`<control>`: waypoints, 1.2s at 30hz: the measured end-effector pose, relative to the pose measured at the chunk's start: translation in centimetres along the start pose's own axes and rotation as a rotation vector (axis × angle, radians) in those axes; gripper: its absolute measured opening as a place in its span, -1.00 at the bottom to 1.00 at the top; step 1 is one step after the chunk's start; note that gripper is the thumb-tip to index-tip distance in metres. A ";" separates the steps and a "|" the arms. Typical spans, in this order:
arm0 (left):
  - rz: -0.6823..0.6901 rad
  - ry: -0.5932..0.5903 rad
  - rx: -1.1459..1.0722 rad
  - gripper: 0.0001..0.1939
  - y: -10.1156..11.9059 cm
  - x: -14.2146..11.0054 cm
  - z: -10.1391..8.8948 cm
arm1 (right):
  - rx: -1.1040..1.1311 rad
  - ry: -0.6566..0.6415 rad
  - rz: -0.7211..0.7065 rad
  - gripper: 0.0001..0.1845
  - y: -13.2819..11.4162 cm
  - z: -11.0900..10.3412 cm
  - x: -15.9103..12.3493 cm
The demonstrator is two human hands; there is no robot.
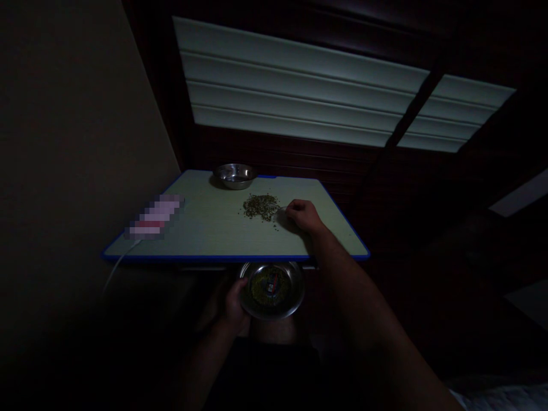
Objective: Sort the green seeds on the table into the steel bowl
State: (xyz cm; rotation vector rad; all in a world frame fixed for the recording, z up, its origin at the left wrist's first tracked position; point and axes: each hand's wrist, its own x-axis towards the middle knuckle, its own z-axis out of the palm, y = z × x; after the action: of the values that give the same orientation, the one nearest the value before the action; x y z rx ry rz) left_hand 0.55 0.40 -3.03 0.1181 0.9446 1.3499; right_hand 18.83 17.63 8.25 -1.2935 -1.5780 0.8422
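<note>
A loose pile of small dark-green beans or seeds (259,206) lies on the pale tabletop. At the pile's right edge my right hand (303,213) is closed on a thin, pale, spoon-like piece (281,210), whose exact kind is too dim to tell. Below the table's front edge, my left hand (236,302) grips the left rim of a metal bowl (296,302). Green bits cover much of its bottom, around a dark, red-marked patch (272,282). A second metal bowl (235,178) stands on the table behind the pile.
The small table (205,240) has a blue edge. On its left lies a blurred-out pink and white item (156,217), with a white cable (117,265) hanging over the edge. Behind stands a dark wooden front with pale slatted panels (291,85); a wall (85,114) rises at left.
</note>
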 end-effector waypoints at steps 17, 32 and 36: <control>-0.038 0.008 0.009 -0.80 0.5 -0.8 0.9 | 0.010 -0.022 0.022 -0.86 -0.4 0.1 -0.4; -0.001 0.027 0.001 -0.82 0.2 -0.2 0.2 | -0.143 0.050 -0.018 -0.88 0.1 0.0 -0.1; 0.005 0.012 -0.009 -0.81 0.1 -0.1 0.1 | -0.156 0.088 -0.046 -0.87 0.4 0.0 0.2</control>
State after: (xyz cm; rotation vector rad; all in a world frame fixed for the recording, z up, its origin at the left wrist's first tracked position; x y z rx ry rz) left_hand 0.54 0.41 -2.83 0.1060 0.9491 1.3604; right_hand 18.96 17.93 7.95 -1.3793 -1.6230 0.6351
